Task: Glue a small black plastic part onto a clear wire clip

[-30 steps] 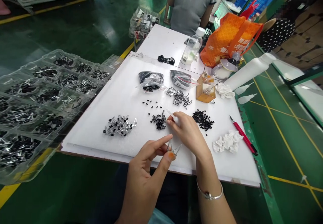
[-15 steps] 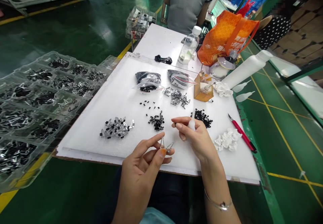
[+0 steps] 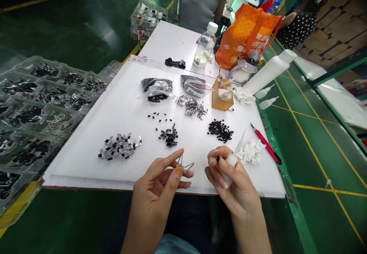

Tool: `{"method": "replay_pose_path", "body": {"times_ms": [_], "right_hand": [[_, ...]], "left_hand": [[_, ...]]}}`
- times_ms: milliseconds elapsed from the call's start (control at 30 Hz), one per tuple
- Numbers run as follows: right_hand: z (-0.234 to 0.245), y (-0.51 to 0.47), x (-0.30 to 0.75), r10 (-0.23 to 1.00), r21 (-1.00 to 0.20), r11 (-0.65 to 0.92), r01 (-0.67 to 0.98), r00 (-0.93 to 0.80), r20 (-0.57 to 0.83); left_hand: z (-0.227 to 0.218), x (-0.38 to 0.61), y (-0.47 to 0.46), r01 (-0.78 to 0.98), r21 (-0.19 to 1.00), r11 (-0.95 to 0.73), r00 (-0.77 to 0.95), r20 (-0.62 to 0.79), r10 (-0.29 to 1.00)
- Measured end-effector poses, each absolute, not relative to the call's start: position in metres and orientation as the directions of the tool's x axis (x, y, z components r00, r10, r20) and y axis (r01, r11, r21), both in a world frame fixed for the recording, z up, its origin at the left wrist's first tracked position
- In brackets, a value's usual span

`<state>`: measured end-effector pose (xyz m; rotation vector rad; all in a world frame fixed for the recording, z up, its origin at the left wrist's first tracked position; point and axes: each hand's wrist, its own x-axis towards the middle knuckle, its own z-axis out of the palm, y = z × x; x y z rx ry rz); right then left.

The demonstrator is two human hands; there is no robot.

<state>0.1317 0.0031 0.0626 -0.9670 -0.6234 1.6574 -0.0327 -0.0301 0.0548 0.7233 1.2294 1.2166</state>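
Observation:
My left hand (image 3: 156, 191) pinches thin V-shaped metal pieces (image 3: 188, 166) between thumb and fingers, their slim legs sticking up and to the right. Between the thumb and forefinger of my right hand (image 3: 239, 185) is a small black piece (image 3: 218, 159). The same hand also keeps a white squeeze bottle (image 3: 231, 160) with a long thin tip against its fingers. A gap separates the two hands above the table's near edge. Beyond them lie a pile of small black pieces (image 3: 220, 130), a smaller black pile (image 3: 169, 136) and loose metal pieces (image 3: 192, 107).
Metal pieces with black ends (image 3: 119, 147) are heaped at left on the white table (image 3: 86, 162). A red craft knife (image 3: 266, 144) and crumpled tissue (image 3: 252, 151) lie right. Behind are zip bags (image 3: 157, 89), a wooden box (image 3: 222, 100) and bottles. Compartment trays (image 3: 54, 126) stand left.
My right hand has moved right and toward me, away from the left hand, and has turned, showing the black piece in its fingertips. The left hand keeps its pinch. The view has shifted slightly.

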Motion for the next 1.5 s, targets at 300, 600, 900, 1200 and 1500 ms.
{"method": "replay_pose_path", "body": {"times_ms": [300, 600, 900, 1200, 1500], "right_hand": [[0.064, -0.004, 0.128, 0.948, -0.779, -0.302, -0.550, -0.088, -0.305], [0.059, -0.008, 0.128, 0.957, -0.819, -0.250, -0.516, -0.002, -0.291], [0.053, -0.014, 0.126, 0.941, -0.860, -0.238, -0.452, 0.111, -0.319], [0.055, -0.016, 0.118, 0.943, -0.832, -0.201, -0.517, 0.126, -0.307], [0.053, -0.021, 0.114, 0.947, -0.793, -0.186, -0.581, 0.109, -0.302]], "left_hand": [[0.057, -0.030, -0.027, -0.238, 0.942, 0.238, -0.097, -0.267, 0.959], [0.058, -0.028, -0.027, -0.261, 0.926, 0.274, -0.097, -0.308, 0.947], [0.057, -0.026, -0.026, -0.260, 0.933, 0.251, -0.089, -0.282, 0.955], [0.061, -0.028, -0.028, -0.239, 0.938, 0.253, -0.086, -0.280, 0.956], [0.062, -0.026, -0.028, -0.223, 0.943, 0.246, -0.065, -0.266, 0.962]]}}
